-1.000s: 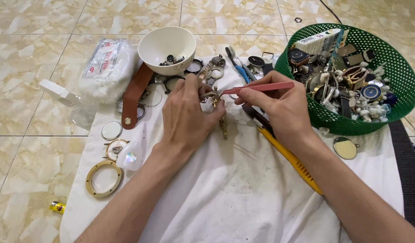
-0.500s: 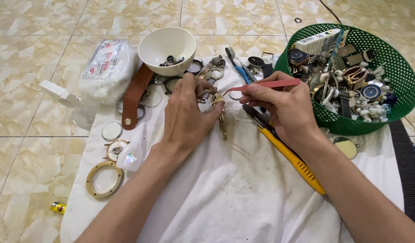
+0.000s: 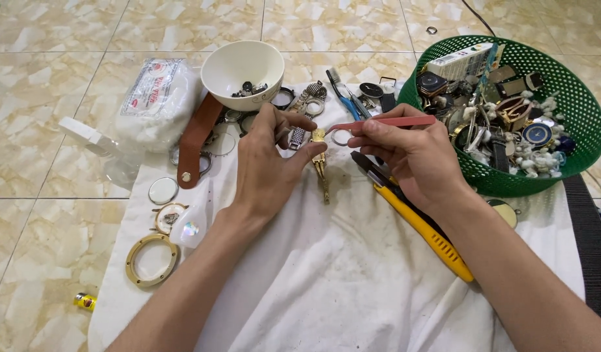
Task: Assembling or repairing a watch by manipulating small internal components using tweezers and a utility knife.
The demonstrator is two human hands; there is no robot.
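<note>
Nearest the camera, a white cloth [image 3: 326, 287] covers the tiled floor, a yellow-handled knife [image 3: 421, 225] lying on it under the right wrist. To the left sit a gold ring bezel [image 3: 152, 261] and a round glass [image 3: 162, 190]. Farther in, the left hand [image 3: 271, 163] pinches a small gold watch [image 3: 320, 156] — its band trails down on the cloth. The right hand [image 3: 411, 153] has its grip pressed together on pink tweezers [image 3: 385, 122], tips just above the watch. Beyond stand a white bowl [image 3: 243, 65] of small parts and, at right, a green basket [image 3: 574, 111] of watches.
</note>
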